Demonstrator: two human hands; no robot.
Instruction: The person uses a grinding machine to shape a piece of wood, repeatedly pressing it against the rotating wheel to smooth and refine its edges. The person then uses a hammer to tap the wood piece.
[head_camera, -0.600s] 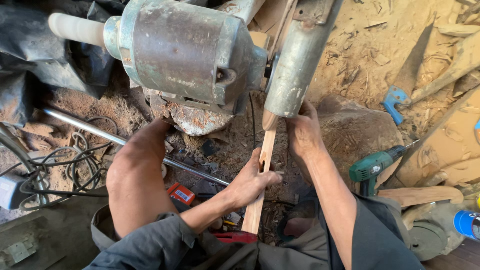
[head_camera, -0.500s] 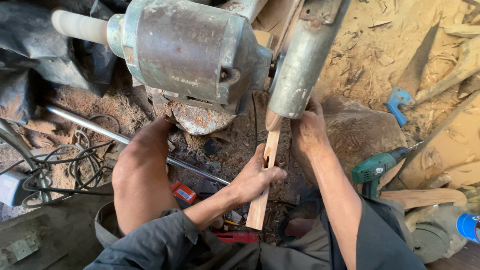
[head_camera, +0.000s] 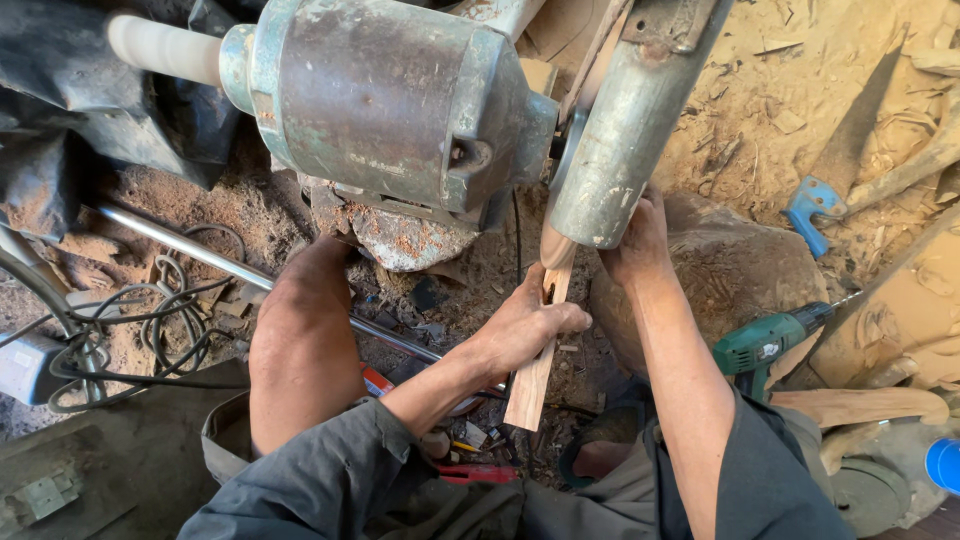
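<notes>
Tan wooden strip (head_camera: 531, 372), green drill (head_camera: 766, 342)

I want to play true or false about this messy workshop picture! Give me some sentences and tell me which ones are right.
1. The left hand grips the narrow light-brown wooden strip. True.
2. The right hand holds the green power drill. False: the drill lies on the ground beside the right arm, and that hand is up by the grey metal guard.
3. The strip's top end reaches under the guard. True.
4. The big grey-green metal motor is bright red. False: it is worn grey-green.
5. Black cables lie coiled on the sawdust at the left. True.
</notes>
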